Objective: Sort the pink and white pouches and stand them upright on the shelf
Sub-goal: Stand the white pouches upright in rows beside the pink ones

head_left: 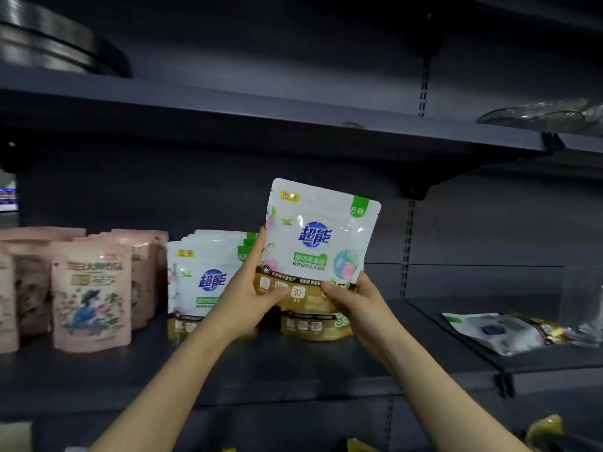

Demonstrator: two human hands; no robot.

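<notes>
Pink pouches (91, 296), glossy flat-sided film packs with a printed figure, stand upright in a cluster at the left of the dark metal shelf (293, 370), presumably grouped by colour. Just beside them, a row of white pouches (204, 282) with gold lower bands stands one behind another. Left hand (251, 291) grips the lower left edge of a raised white pouch (318, 246), thumb across its gold band and a finger extended up its side; right hand (354, 301) pinches the lower right corner, so the flexible pack stays vertical, apparently for setting down. Another white pouch (315, 326) stands directly behind and below it. Farther right, on the adjoining shelf section, a white pouch lying flat (499, 332) appears unsorted, beside crinkled clear plastic (584, 308).
</notes>
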